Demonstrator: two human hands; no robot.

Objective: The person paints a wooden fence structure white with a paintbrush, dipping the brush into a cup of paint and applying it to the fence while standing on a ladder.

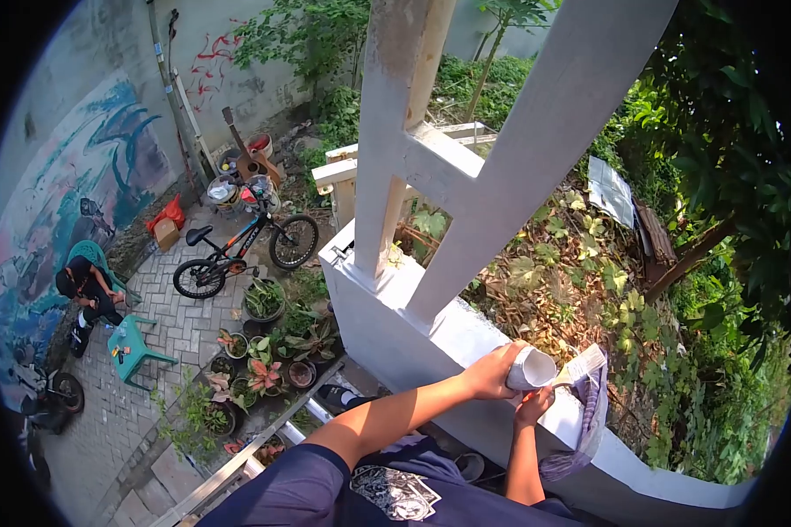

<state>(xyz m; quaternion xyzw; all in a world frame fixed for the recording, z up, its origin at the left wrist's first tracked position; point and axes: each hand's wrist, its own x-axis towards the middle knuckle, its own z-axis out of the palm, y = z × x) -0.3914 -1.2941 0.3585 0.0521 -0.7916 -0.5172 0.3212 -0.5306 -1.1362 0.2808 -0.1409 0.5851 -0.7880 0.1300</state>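
Observation:
My left hand [492, 371] is wrapped round a small cup [532, 368] with white material on its inside and rim. Close beside it, my right hand [533, 406] grips the handle of a paintbrush [580, 365], whose pale, white-coated bristles point up and to the right. Both hands are over the white top of a low wall [466, 332]. A greyish-purple cloth [580, 439] hangs over the wall just right of my right hand.
White posts [523, 140] rise from the wall. A metal ladder [264, 452] leans below me. Potted plants [264, 376], a bicycle [237, 250], a green table [132, 351] and a seated person [92, 290] are at lower left. Dry leaves and vines lie beyond the wall.

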